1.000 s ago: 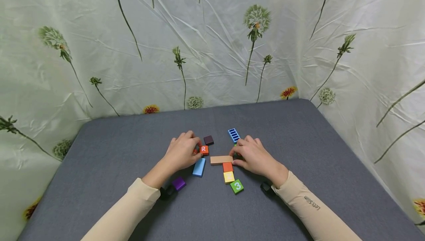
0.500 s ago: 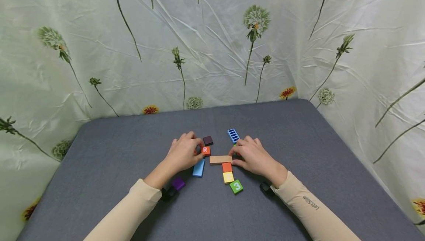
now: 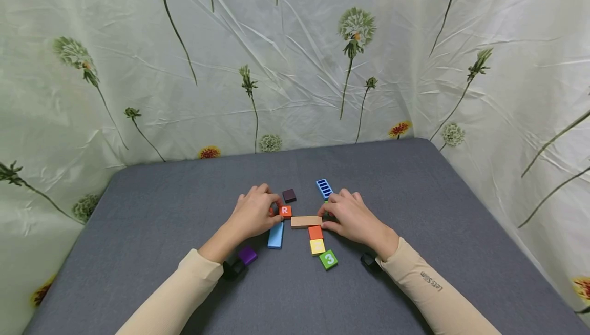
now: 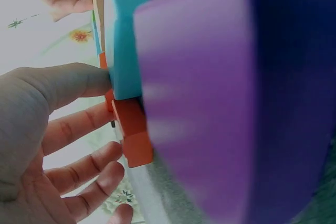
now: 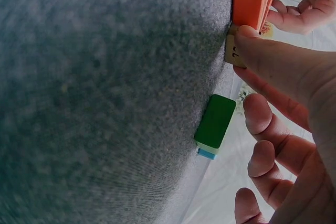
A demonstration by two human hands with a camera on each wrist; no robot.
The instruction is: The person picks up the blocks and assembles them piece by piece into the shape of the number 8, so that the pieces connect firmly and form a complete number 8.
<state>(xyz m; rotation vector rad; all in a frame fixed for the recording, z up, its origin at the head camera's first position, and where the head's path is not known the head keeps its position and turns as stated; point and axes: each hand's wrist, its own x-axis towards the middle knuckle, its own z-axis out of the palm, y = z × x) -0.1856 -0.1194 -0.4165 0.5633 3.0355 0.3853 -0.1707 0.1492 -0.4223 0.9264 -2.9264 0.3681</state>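
My left hand (image 3: 252, 214) pinches a red block marked R (image 3: 285, 212) between thumb and index finger, its other fingers spread in the left wrist view. Another orange-red block (image 4: 134, 132) lies beside those fingers, mostly hidden in the head view. Just nearer than the left hand is a flat blue block (image 3: 275, 236). My right hand (image 3: 355, 218) pinches the right end of a plain wooden plank (image 3: 306, 222), thumb against its end in the right wrist view. An orange block (image 3: 315, 232) and a yellow block (image 3: 317, 246) run in a line below the plank.
A green block with a 3 (image 3: 329, 259) touches the yellow one's corner. A purple block (image 3: 248, 255) lies near the left wrist, a dark brown block (image 3: 289, 195) behind the R block. Beyond the right hand are a blue striped block (image 3: 324, 188) and a green block (image 5: 216, 121).
The R block has shifted slightly right and nearer with my left hand, closer to the plank. The blue block has slid slightly nearer. My right hand stays on the plank.
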